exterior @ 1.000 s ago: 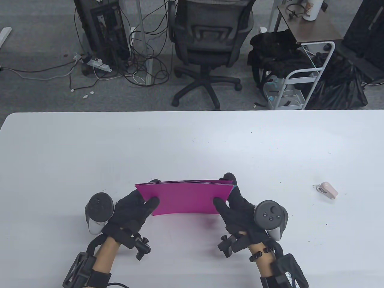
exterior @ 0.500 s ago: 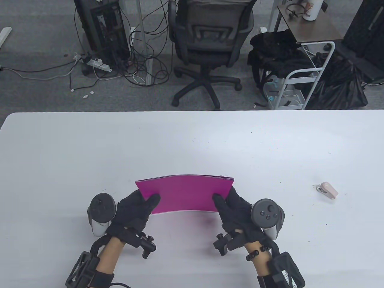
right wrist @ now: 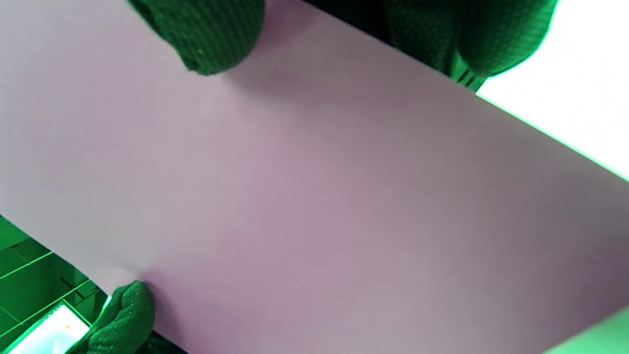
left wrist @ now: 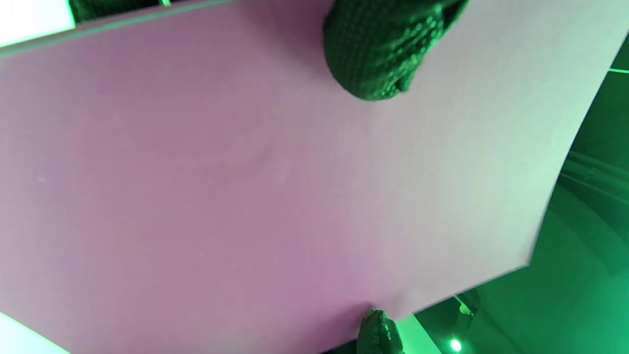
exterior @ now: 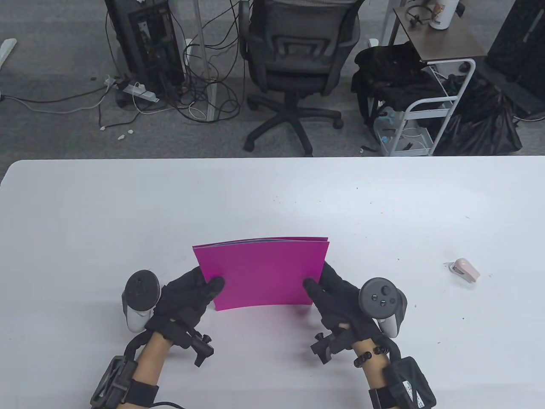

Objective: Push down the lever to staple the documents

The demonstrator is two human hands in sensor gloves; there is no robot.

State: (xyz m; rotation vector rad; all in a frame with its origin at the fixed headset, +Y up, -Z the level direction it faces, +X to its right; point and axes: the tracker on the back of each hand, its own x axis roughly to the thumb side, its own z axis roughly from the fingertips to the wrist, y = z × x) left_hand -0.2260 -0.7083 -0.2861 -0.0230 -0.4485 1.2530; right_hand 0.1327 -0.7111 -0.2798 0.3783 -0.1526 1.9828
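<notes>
A stack of sheets with a magenta cover point(exterior: 264, 272) is held up off the white table point(exterior: 272, 200), slightly bowed. My left hand point(exterior: 191, 294) grips its left edge, thumb on the front. My right hand point(exterior: 332, 294) grips its right edge, thumb on the front. In the left wrist view the sheet point(left wrist: 245, 187) fills the frame with my thumb point(left wrist: 383, 49) on it. In the right wrist view the sheet point(right wrist: 319, 206) fills the frame with my thumb point(right wrist: 206, 34) on it. A small pink stapler point(exterior: 465, 270) lies on the table far right of both hands.
Beyond the table's far edge stand an office chair point(exterior: 294, 64), a computer tower with cables point(exterior: 149, 47) and a white cart with black bags point(exterior: 430, 106). Small dark specks dot the table.
Both hands have tilted the magenta stack more upright, so more of its face shows and its top edge sits farther up. The stapler has not moved.
</notes>
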